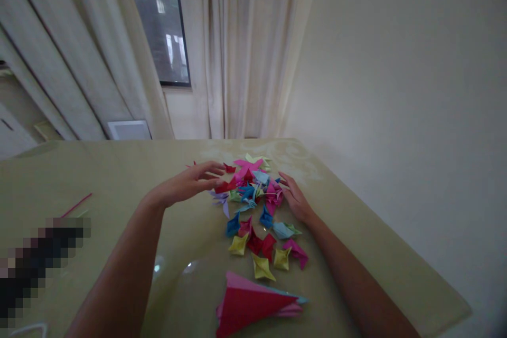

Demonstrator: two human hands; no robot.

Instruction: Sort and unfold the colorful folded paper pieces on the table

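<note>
A heap of small folded paper pieces [253, 190] in pink, blue, red, yellow and green lies on the yellow-green table [99, 179]. My left hand [190, 182] hovers at the heap's left edge, fingers stretched out and open, tips near a red piece [225, 186]. At the heap's right side rests my right hand [295, 198], fingers extended and touching pink pieces [273, 194]. Neither hand holds anything that I can see.
A stack of red and pink paper sheets [253, 303] lies near the front edge. More loose folded pieces [261, 253] sit between it and the heap. A thin pink strip [77, 204] lies at the left. Curtains, a window and a wall stand behind the table.
</note>
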